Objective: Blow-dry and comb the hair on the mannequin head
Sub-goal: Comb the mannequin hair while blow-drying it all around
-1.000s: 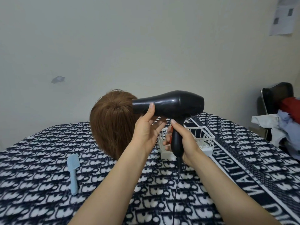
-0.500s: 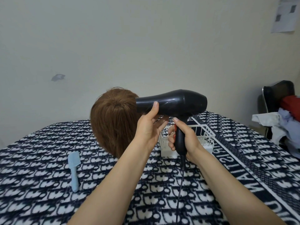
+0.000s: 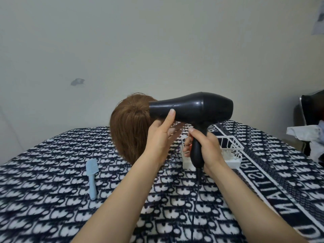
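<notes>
Black and shiny, the hair dryer (image 3: 192, 107) sits sideways in the air, with its nozzle right up against the brown hair of the mannequin head (image 3: 130, 127), so the air can go straight into the hair. The right hand (image 3: 205, 148) is wrapped tight around the handle, and this is the hand that carries the dryer. The left hand (image 3: 160, 135) is open with its fingers spread, the thumb resting on the barrel near the nozzle; it looks like it steadies the dryer and helps point it. The mannequin head stands on a table covered with a dark blue and white patterned cloth (image 3: 52, 172), facing away toward the wall. A light blue comb (image 3: 92, 178) lies flat on the cloth to the left, well apart from both hands, waiting for the combing part. A white wire basket (image 3: 229, 151) sits just behind the right hand. The black cord (image 3: 196, 199) hangs down from the handle across the cloth, and it could get in the way of the arms. Nothing blocks the hair itself.
</notes>
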Motion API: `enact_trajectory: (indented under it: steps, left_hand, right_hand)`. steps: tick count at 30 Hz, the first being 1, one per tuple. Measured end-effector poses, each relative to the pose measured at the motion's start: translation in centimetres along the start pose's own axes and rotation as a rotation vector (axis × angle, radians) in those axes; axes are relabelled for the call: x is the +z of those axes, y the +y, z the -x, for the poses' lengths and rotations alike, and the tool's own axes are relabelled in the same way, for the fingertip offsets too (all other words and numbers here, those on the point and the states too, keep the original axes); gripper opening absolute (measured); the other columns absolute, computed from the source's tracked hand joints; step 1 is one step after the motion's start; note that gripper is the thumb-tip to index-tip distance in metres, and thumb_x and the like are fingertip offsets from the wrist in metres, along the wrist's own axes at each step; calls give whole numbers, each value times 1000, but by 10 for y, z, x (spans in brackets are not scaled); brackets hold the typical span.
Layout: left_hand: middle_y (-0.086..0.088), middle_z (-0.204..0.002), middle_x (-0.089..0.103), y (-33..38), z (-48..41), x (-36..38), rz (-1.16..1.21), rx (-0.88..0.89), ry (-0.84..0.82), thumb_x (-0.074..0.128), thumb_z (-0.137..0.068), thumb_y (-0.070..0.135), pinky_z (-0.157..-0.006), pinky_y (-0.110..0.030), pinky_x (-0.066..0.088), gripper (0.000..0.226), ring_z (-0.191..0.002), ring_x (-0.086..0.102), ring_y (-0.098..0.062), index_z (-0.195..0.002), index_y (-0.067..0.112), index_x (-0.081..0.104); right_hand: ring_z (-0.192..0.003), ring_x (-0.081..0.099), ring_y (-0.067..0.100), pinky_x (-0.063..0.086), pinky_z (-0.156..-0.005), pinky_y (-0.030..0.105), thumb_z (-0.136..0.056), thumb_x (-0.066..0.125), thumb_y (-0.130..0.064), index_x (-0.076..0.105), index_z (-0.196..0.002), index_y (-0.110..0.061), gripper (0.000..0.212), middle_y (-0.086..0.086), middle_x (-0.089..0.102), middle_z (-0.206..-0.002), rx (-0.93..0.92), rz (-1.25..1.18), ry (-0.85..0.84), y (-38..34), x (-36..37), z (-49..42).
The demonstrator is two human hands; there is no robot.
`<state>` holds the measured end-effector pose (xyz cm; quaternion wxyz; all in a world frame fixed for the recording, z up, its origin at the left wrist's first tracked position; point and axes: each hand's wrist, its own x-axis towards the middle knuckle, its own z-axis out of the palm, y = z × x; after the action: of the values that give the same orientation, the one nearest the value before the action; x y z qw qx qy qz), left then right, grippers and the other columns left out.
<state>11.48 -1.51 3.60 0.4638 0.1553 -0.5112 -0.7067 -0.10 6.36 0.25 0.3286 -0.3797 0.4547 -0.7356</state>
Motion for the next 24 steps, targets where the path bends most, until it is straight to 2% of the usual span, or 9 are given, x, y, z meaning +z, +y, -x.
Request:
enact_trajectory:
  steps: [3,6,9,12,15,18,19,22,24]
  left_hand:
    - [1,-89,70,1,5,-25,-324,200,262,58,-86,52,-67,-29,56,31,-75,69,-15,-105,27,60]
    - [6,-76,62,-2,8,-67,-521,295,542,56,-87,30,-65,-30,47,5,-65,58,-9,-90,30,60]
    - [4,-78,61,-9,10,-117,-686,171,739,51,-85,14,-67,-31,43,12,-74,60,-17,-90,23,59]
    - [-9,-89,63,-18,16,-172,-875,-71,892,47,-89,19,-63,-35,41,6,-77,58,-29,-90,15,52]
    - [-21,-107,59,-23,24,-213,-1120,-366,916,52,-87,25,-65,-39,45,16,-79,52,-32,-85,10,47]
    - [-19,-127,42,-26,29,-232,-1301,-631,896,59,-86,30,-91,-50,45,40,-111,44,-37,-117,10,43]
    - [-19,-128,41,-27,31,-237,-1321,-660,894,61,-86,27,-93,-50,45,44,-113,44,-36,-122,10,41]
    - [-19,-112,53,-30,36,-254,-1313,-647,856,63,-86,17,-70,-41,54,36,-93,56,-32,-114,6,41]
    - [-16,-96,60,-30,38,-263,-1316,-616,830,61,-87,15,-51,-33,46,30,-75,57,-28,-110,3,46]
  right_hand:
    - [-51,64,24,52,-49,32,-87,68,-34,69,-63,-16,30,10,64,-63,-69,23,5,2,12,2]
    - [-49,64,20,52,-47,30,-88,66,-32,68,-62,-15,32,7,64,-60,-105,22,5,2,20,1]
    - [-48,63,19,52,-47,30,-89,67,-31,66,-67,-12,29,5,63,-59,-101,26,18,4,27,0]
    - [-49,63,19,52,-50,31,-90,67,-31,69,-61,-19,32,4,65,-61,-84,45,10,9,32,-2]
    - [-51,65,20,53,-51,31,-89,67,-33,71,-61,-20,31,4,65,-61,-77,70,-14,15,36,-2]
    - [-54,67,20,54,-52,29,-84,70,-37,72,-62,-18,29,6,67,-63,-57,71,-21,17,38,-2]
    - [-55,68,20,54,-53,28,-83,71,-38,73,-63,-18,28,6,69,-65,-50,66,-19,17,39,-2]
    - [-60,71,18,56,-55,25,-88,71,-31,73,-74,-10,25,6,72,-68,-67,85,-8,18,39,-3]
    - [-62,71,17,56,-56,23,-93,71,-23,72,-82,-5,21,5,72,-68,-81,109,-4,18,38,-4]
